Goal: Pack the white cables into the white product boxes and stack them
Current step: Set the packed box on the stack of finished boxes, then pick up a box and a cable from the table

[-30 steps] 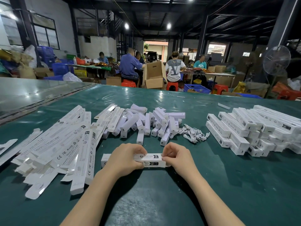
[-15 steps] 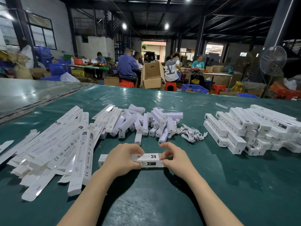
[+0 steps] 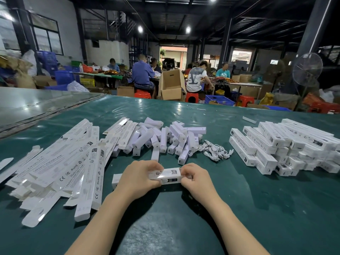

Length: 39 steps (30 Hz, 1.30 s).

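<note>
A long white product box [image 3: 166,175] lies sideways on the green table in front of me. My left hand [image 3: 138,178] grips its left half, fingers curled over the top. My right hand [image 3: 194,178] pinches its right end, fingers curled at the end flap. Behind the box lies a small heap of white cables [image 3: 215,151]. To its left is a pile of white lamp units [image 3: 165,138]. Flat unfolded box sleeves [image 3: 60,166] cover the table on the left. Packed boxes are stacked [image 3: 283,146] at the right.
The green table [image 3: 184,227] runs far ahead to its back edge. A grey table [image 3: 36,102] adjoins at the far left. Several people sit at other tables in the background, with cardboard cartons, blue crates, red stools and a standing fan [image 3: 307,70].
My right hand's fingers have curled in tighter at the box's right end. The box has tipped slightly under my hands. The camera has dipped a little.
</note>
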Motion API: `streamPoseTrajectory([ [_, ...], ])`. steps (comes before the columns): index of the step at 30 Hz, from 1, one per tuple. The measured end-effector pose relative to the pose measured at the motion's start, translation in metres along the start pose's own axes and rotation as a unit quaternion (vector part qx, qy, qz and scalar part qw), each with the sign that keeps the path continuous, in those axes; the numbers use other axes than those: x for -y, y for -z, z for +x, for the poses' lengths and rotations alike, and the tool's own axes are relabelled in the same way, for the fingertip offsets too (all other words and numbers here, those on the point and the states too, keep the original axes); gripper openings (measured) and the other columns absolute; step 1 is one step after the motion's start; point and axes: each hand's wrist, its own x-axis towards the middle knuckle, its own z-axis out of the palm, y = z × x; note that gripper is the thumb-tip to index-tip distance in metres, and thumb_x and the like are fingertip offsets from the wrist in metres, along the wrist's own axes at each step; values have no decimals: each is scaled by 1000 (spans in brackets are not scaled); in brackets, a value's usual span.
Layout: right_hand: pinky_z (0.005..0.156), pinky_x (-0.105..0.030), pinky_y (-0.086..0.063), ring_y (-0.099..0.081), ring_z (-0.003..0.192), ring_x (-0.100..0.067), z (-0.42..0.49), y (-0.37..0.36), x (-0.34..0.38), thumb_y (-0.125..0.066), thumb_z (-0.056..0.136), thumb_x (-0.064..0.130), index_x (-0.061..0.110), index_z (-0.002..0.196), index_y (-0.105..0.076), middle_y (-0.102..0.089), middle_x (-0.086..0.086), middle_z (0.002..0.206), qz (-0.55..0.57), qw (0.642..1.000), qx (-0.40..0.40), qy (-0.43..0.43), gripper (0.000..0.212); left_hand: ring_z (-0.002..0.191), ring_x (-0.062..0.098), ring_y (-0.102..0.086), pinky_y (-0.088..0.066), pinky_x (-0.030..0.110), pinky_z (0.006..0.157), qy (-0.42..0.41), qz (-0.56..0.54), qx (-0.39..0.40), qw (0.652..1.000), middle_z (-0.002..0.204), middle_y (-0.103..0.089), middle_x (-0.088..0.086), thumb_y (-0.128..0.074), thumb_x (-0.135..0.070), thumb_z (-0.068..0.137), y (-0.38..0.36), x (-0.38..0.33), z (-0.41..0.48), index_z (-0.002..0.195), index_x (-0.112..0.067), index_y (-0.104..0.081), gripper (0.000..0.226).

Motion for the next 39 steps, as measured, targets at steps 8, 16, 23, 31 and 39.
streamPoseTrajectory([
  [8,58,-11,-37,-55,71,-12,1,1,3,-56,73,-1,27,63,-50,-61,5,70,31,997,-57,-36,30,90,5,-57,-41,20,79,-17,-8,-10,1000,94,-68,-18,-76,-20,67,-4,-4,-1,96,-31,-69,31],
  [16,75,-28,-44,-56,75,-18,4,4,9,-56,81,-11,11,66,-65,-66,-5,86,366,922,-30,-121,28,76,8,-59,-35,4,64,13,-56,-120,991,70,-61,-22,-76,-12,64,-9,-9,-1,89,-29,-71,31],
  [23,75,-25,-53,-60,61,-10,0,-6,10,-49,92,8,25,119,-54,-63,-4,64,177,965,-178,-72,33,85,13,-63,-42,25,75,-22,-37,-121,992,88,-71,-10,-77,-17,67,-14,-20,-1,94,-26,-71,29],
  [31,81,-46,-53,-64,73,-30,2,-7,13,-55,87,1,21,89,-68,-68,-7,74,151,961,-227,-47,24,84,18,-63,-44,30,75,-56,-25,-173,983,87,-71,-4,-74,-13,70,-15,-28,-4,93,-22,-72,25],
  [39,75,-21,-48,-62,79,-7,-2,-1,11,-65,76,-7,6,89,-74,-72,-3,91,-3,958,-265,109,20,73,6,-61,-38,3,65,10,-107,-164,981,72,-67,-17,-77,-8,62,-14,-26,-2,87,-25,-73,30],
])
